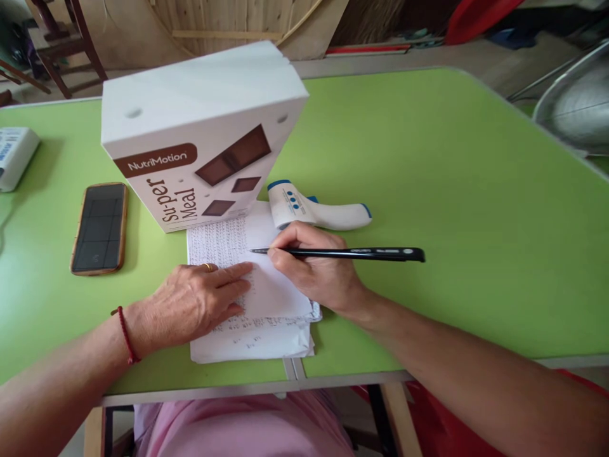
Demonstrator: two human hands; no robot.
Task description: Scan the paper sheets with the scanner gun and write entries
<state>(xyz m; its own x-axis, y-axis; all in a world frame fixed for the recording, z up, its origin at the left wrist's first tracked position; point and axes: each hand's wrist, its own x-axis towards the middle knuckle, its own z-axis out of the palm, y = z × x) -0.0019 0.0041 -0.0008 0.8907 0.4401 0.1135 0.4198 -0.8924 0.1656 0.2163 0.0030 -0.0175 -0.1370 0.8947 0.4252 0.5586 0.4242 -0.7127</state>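
My right hand [318, 266] is closed around a black pen [361, 254], its tip at the sheet just right of the written lines. Several papers [280, 289] lie stacked in front of me, the top one covered on its left with dense rows of small handwriting. Flat on that writing rests my left hand [204, 298], fingers stretched out and holding nothing. Behind the papers stands a white box [200, 108] printed "NutriMotion Su-per Meal"; it hides their far left edge. A white and blue infrared thermometer [309, 206] lies just beyond my right hand.
A smartphone [99, 228] in a brown case lies left of the box. At the far left edge sits a white device [16, 155] with a cord. The green table [451, 209] extends right; beyond it is a metal pan-like object [578, 98]. A wooden chair [66, 47] stands behind.
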